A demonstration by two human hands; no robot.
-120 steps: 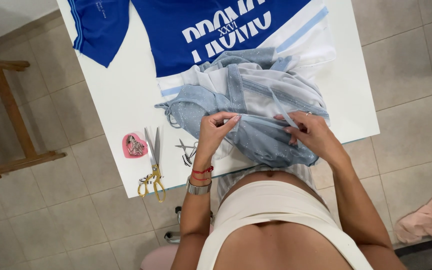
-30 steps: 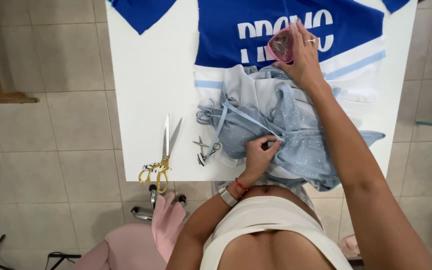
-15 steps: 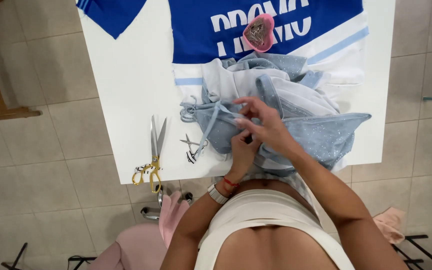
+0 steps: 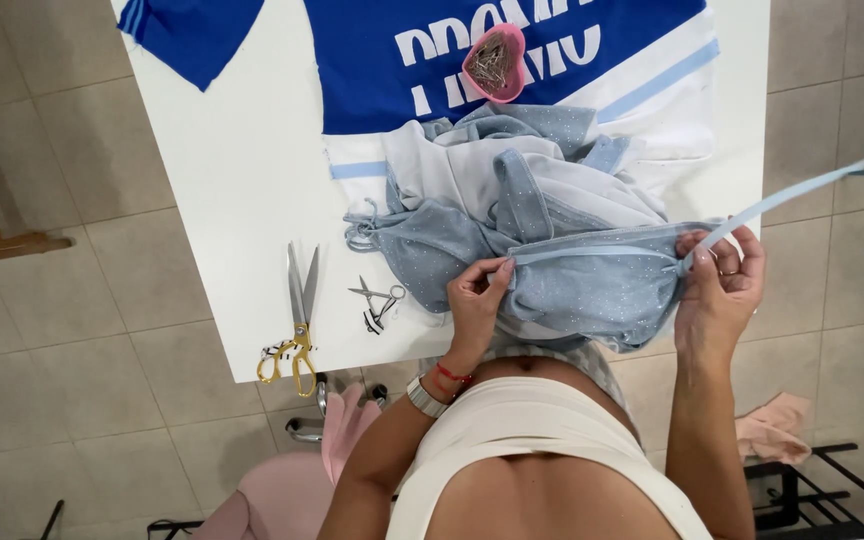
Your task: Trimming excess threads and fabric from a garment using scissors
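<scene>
Head view: both hands (image 4: pixel 477 295) (image 4: pixel 720 285) pinch blue garment (image 4: pixel 592 285).

Scissors (image 4: pixel 297 315) left of snips (image 4: pixel 376 302), fabric (image 4: pixel 542 230) right, on table (image 4: pixel 242 200).

Pale blue, silver-speckled fabric (image 4: pixel 562 285); royal blue shirt (image 4: pixel 422 70) with white lettering; pink heart-shaped pin dish (image 4: pixel 494 62); gold-handled scissors (image 4: pixel 297 320); white bench (image 4: pixel 242 200).

Lying on the white bench (image 4: pixel 242 180): blue shirt (image 4: pixel 372 60), crumpled pale-blue sparkly fabric (image 4: pixel 552 230), gold-handled scissors (image 4: pixel 297 320), small snips (image 4: pixel 377 303) (just beside the scissors).
</scene>
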